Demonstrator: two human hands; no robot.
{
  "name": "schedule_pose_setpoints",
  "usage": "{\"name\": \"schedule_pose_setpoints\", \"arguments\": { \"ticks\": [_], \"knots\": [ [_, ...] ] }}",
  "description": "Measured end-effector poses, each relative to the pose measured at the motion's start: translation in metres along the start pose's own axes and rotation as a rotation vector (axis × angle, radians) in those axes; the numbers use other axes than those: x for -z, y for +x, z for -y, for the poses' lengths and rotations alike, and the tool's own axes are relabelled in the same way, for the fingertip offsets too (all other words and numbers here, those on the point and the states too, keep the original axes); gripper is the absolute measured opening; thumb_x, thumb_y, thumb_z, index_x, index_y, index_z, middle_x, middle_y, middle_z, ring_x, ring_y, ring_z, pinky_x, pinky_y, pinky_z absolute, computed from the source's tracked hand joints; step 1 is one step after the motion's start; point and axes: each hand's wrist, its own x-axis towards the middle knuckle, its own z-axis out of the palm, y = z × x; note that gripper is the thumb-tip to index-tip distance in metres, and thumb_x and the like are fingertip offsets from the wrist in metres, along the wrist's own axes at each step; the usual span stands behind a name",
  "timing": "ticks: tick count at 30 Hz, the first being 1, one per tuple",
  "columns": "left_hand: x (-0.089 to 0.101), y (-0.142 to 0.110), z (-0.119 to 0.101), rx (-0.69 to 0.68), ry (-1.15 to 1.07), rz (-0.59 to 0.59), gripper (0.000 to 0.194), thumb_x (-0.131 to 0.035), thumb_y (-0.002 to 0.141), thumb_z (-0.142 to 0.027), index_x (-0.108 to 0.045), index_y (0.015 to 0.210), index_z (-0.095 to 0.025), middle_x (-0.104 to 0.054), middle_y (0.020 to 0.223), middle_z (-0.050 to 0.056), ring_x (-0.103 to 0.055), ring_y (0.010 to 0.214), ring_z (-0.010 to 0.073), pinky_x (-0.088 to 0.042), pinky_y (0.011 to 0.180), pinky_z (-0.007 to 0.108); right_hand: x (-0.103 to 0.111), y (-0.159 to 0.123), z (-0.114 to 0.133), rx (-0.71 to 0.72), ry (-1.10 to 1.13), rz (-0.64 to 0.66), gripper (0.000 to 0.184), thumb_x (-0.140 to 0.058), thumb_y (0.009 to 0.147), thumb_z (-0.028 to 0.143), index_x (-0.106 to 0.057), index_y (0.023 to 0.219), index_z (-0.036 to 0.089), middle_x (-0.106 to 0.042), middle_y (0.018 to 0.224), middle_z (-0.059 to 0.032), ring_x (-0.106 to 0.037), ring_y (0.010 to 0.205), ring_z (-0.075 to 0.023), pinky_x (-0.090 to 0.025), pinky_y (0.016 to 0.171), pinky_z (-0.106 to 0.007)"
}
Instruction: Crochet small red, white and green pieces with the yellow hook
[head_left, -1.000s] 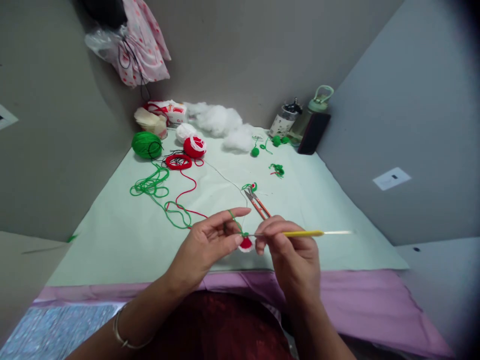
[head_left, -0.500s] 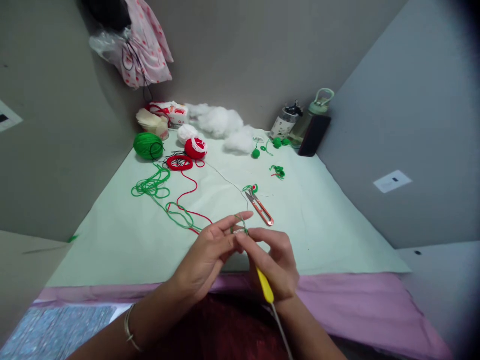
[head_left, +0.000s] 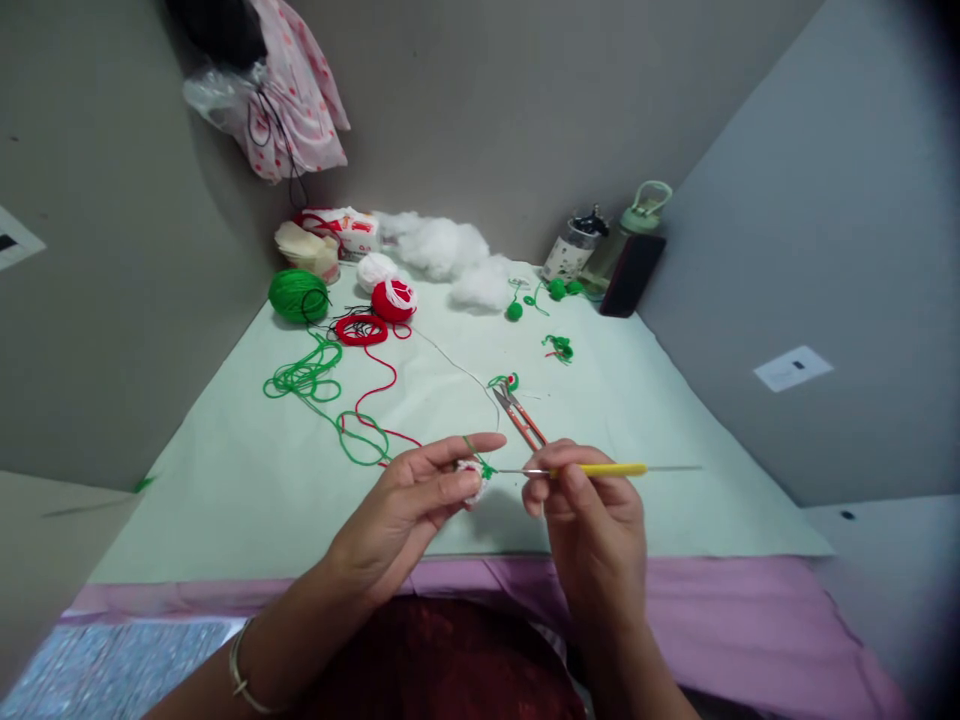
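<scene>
Between thumb and fingers, my left hand (head_left: 405, 505) pinches a small crochet piece (head_left: 471, 482) in white, red and green. Green yarn (head_left: 469, 446) runs up from it over my raised left index finger. My right hand (head_left: 596, 520) grips a crochet hook (head_left: 607, 470) by its yellow handle. The hook lies nearly level, its metal tip reaching left to the green stitches at the edge of the piece. Just beyond my right fingers lie orange-handled thread snips (head_left: 525, 418), partly covered by the hand. A small green and red crocheted bit (head_left: 511, 382) sits by their blades.
Green yarn ball (head_left: 298, 296), red-and-white ball (head_left: 394, 299) and loose green strands (head_left: 304, 375) lie on the left. White stuffing (head_left: 442, 248) rests along the back wall. A bottle (head_left: 641, 215), a dark phone-like slab (head_left: 631, 275) and a pen cup (head_left: 570, 250) stand at back right.
My right hand has moved right and turned, swinging the hook from steeply slanted to nearly level. The crochet piece now shows more between my left fingers.
</scene>
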Motion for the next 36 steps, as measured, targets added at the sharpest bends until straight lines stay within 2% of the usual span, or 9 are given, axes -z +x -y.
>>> {"name": "schedule_pose_setpoints", "arguments": {
  "ticks": [2,7,14,22,25,28,31,33,36],
  "knots": [
    [-0.003,0.001,0.004,-0.023,0.008,0.022,0.038,-0.094,0.076,-0.026,-0.087,0.114,-0.026,-0.067,0.078,-0.001,-0.057,0.075,0.0099,-0.045,0.077,0.022,-0.003,0.0,-0.001,-0.007,-0.008,0.04,0.013,-0.072,0.099,0.03,-0.083,0.093,0.025,-0.075,0.083,-0.0026,-0.066,0.062,-0.0127,-0.055,0.053,-0.024],
    [-0.007,0.002,0.013,-0.095,0.105,0.031,0.043,-0.094,0.077,-0.024,-0.085,0.118,-0.031,-0.073,0.092,0.001,-0.063,0.093,0.0152,-0.049,0.091,0.028,-0.005,-0.005,-0.009,0.181,-0.27,0.105,0.015,-0.07,0.1,0.021,-0.084,0.101,0.029,-0.079,0.092,-0.0038,-0.073,0.092,-0.0197,-0.061,0.08,-0.033],
    [0.001,-0.005,0.0,-0.134,0.253,0.018,0.036,-0.086,0.087,-0.037,-0.083,0.122,-0.029,-0.07,0.094,0.002,-0.061,0.089,0.0173,-0.047,0.087,0.031,0.003,-0.004,-0.008,0.15,-0.258,0.128,0.017,-0.069,0.1,0.02,-0.083,0.1,0.031,-0.079,0.092,-0.0031,-0.073,0.09,-0.0204,-0.061,0.078,-0.034],
    [0.001,-0.004,0.001,-0.147,0.284,0.024,0.05,-0.09,0.081,-0.026,-0.079,0.129,-0.03,-0.068,0.093,0.0,-0.063,0.09,0.0166,-0.052,0.092,0.033,0.002,-0.004,-0.01,0.171,-0.244,0.144,0.016,-0.07,0.1,0.023,-0.083,0.102,0.031,-0.08,0.094,-0.0029,-0.073,0.094,-0.0208,-0.06,0.083,-0.036],
    [0.0,-0.005,0.001,-0.167,0.303,0.013,0.049,-0.089,0.081,-0.024,-0.079,0.129,-0.028,-0.068,0.09,0.0,-0.064,0.087,0.0154,-0.053,0.09,0.032,0.001,-0.004,-0.011,0.153,-0.222,0.14,0.016,-0.071,0.1,0.022,-0.083,0.103,0.032,-0.08,0.095,-0.0027,-0.073,0.093,-0.02,-0.059,0.078,-0.033],
    [0.0,-0.006,0.0,-0.192,0.331,-0.004,0.043,-0.089,0.082,-0.024,-0.081,0.124,-0.026,-0.068,0.085,-0.001,-0.065,0.084,0.0136,-0.054,0.084,0.027,-0.002,-0.001,-0.009,0.082,-0.085,0.126,0.01,-0.072,0.099,0.028,-0.083,0.098,0.03,-0.078,0.092,-0.0023,-0.07,0.079,-0.017,-0.058,0.066,-0.029],
    [-0.002,-0.007,-0.002,-0.197,0.36,-0.027,0.04,-0.088,0.083,-0.025,-0.082,0.122,-0.026,-0.067,0.084,-0.002,-0.06,0.066,0.0086,-0.05,0.062,0.02,-0.005,0.003,-0.005,-0.025,0.096,0.141,0.011,-0.073,0.099,0.032,-0.081,0.095,0.026,-0.077,0.086,-0.0017,-0.065,0.063,-0.0129,-0.057,0.057,-0.025],
    [-0.004,-0.008,-0.003,-0.167,0.363,-0.033,0.041,-0.087,0.083,-0.028,-0.08,0.124,-0.025,-0.067,0.087,-0.002,-0.054,0.052,0.0045,-0.044,0.048,0.019,-0.006,0.006,-0.002,-0.065,0.158,0.163,0.012,-0.072,0.1,0.032,-0.08,0.094,0.024,-0.078,0.084,-0.0017,-0.064,0.059,-0.0115,-0.056,0.054,-0.023],
    [-0.006,-0.01,-0.005,-0.137,0.362,-0.035,0.041,-0.086,0.085,-0.03,-0.079,0.124,-0.022,-0.067,0.092,-0.001,-0.053,0.043,0.0025,-0.044,0.043,0.019,-0.003,0.007,0.002,-0.064,0.177,0.191,0.015,-0.069,0.102,0.032,-0.079,0.095,0.023,-0.079,0.086,-0.0025,-0.067,0.059,-0.0112,-0.057,0.054,-0.023]
  ]
}}
